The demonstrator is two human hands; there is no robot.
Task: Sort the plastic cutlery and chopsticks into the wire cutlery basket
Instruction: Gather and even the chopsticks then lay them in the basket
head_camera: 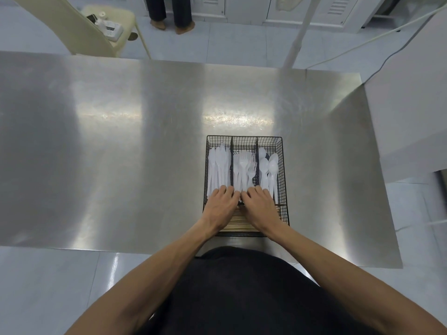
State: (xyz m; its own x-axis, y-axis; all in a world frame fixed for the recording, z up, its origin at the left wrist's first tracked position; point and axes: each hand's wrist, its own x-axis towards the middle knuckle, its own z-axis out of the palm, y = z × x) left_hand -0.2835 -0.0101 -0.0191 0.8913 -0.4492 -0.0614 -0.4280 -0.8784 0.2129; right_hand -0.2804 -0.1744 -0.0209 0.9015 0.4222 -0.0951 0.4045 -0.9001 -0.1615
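Black wire cutlery basket (285,177): sitting near the near edge of the brushed-steel desk (145,153), right of centre.

- Left compartment: holding white plastic knives (219,165).
- Middle compartment: holding white plastic forks (244,165).
- Right compartment: holding white plastic spoons (269,168).
- Near cross compartment: holding pale wooden chopsticks (238,226).

Left hand (221,204) and right hand (260,205): lying side by side, bent fingers resting on handle ends; whether they are pinching anything cannot be told.

Step, as judged: closing tidy-up. Next move: squaring the handles, then lifting clear.

Left of wire basket (244,137): steel table (121,153) lay wide and bare, easy passage. Beyond basket: also bare steel. Right of basket: narrower strip, then grey block (406,117) stood in way. Left hand (221,201) and right hand (260,203) covered basket near end.
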